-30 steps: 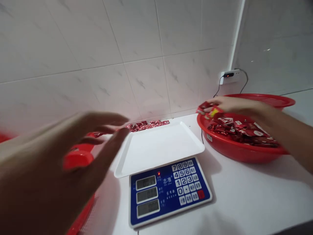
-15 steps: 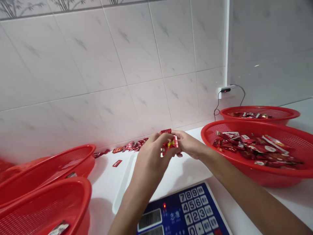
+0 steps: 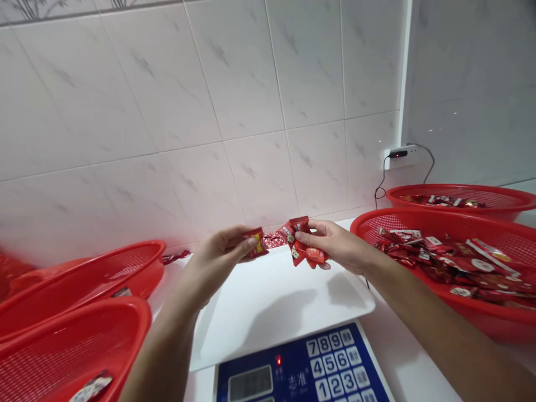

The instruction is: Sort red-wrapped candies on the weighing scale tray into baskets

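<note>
Between the thumb and fingers of my left hand (image 3: 226, 248) is a red wrapped candy (image 3: 258, 243) with a yellow patch. My right hand (image 3: 335, 243) grips several red wrapped candies (image 3: 298, 243), some with a pale cartoon print. Both hands are apart, above the white tray (image 3: 285, 312) of a scale. The scale's blue panel (image 3: 293, 368) has number keys and a display whose reading I cannot make out. Behind the tray, along the wall, lie more red packets (image 3: 274, 240), partly hidden by my hands.
On the right stands a large red basket (image 3: 452, 215) heaped with red packets, with another red basket (image 3: 502, 195) behind it. Two red baskets (image 3: 144, 318) (image 3: 157, 251) stand on the left, a packet (image 3: 92, 388) in the nearer. A power socket (image 3: 400, 157) with a cable is on the tiled wall.
My hands were together over the candies and have now parted. The left hand has moved left with one candy, while the right keeps several. The view has shifted slightly.
</note>
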{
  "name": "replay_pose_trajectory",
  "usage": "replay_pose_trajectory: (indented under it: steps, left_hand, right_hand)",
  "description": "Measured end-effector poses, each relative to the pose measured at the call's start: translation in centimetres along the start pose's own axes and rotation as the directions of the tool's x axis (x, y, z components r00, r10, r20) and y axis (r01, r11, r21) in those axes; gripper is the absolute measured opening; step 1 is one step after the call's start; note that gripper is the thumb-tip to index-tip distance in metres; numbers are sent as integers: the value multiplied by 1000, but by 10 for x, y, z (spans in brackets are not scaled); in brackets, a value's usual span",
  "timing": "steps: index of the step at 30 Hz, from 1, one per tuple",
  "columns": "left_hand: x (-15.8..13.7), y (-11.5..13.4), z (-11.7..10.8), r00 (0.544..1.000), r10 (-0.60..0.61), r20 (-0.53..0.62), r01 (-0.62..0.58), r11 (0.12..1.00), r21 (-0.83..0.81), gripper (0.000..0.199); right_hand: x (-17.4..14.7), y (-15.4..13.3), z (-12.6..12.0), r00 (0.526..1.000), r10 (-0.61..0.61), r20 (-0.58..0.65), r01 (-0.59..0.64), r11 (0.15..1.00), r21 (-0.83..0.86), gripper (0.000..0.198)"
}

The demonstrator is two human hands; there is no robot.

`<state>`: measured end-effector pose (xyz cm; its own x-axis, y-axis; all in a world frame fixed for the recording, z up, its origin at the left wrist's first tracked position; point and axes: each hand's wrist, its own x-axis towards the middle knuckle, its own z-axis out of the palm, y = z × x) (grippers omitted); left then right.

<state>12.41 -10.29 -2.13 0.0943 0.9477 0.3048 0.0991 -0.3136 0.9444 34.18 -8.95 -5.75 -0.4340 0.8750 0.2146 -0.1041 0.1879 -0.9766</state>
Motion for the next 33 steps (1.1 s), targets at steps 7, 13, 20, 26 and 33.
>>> replay_pose_trajectory:
  steps: [7, 13, 20, 26, 33]
  left_hand:
    - [0, -6, 1, 985, -60, 160, 55, 998, 31, 27]
    - [3, -11, -3, 957, -114, 266, 64, 980, 187, 30]
    - [14, -24, -6, 958, -97, 269, -42, 883, 467, 33]
    - [19, -39, -16, 936, -209, 282, -23, 765, 644, 13]
    - [4, -11, -5, 985, 59, 162, -145, 791, 594, 36]
  right_hand:
    - [-3, 0, 0, 999, -36, 23, 38, 997, -61, 24]
    - [-2, 2, 2, 997, -48, 58, 52, 996, -75, 27]
    - [-5, -2, 1, 999, -27, 23, 29, 994, -102, 27]
    - [-3, 1, 0, 1000, -7, 27, 11, 992, -127, 20]
    - [-6, -7, 8, 998, 51, 44, -42, 981, -188, 16]
